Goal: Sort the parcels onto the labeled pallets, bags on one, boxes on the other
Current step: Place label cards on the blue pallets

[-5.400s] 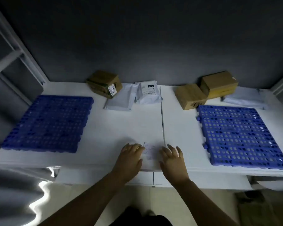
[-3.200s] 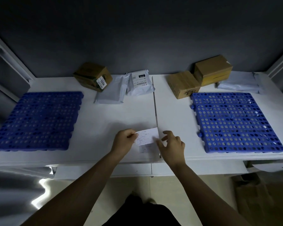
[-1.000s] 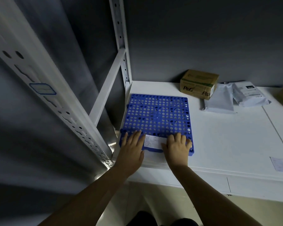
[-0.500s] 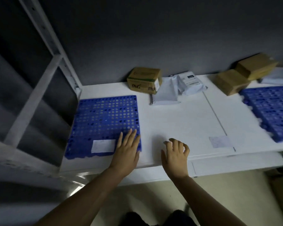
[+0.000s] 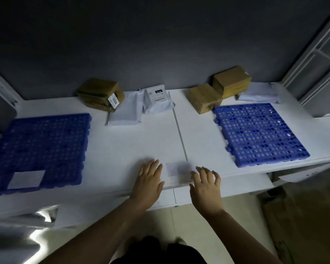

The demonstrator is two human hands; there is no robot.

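— Blue left pallet (image 5: 40, 147) is placed where?
— On the surface (image 5: 151, 138), with a white label (image 5: 26, 179) at its near edge. The right pallet (image 5: 259, 133) is set opposite; boxes (image 5: 101, 96) and bags (image 5: 125, 111) are lined along the far edge.
— And the grip?
— Opened, nothing held: a paper slip (image 5: 176, 169) is flanked by left hand (image 5: 149, 180) and right hand (image 5: 206, 184).

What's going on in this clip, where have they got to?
A person is setting up a parcel sort at a white table. The left pallet carries a white label on its near corner; the right pallet has none. The left hand and right hand are open at the table's near edge, either side of a paper slip lying there; blur hides whether they touch it. Three boxes and three bags sit unsorted along the back, none on a pallet.
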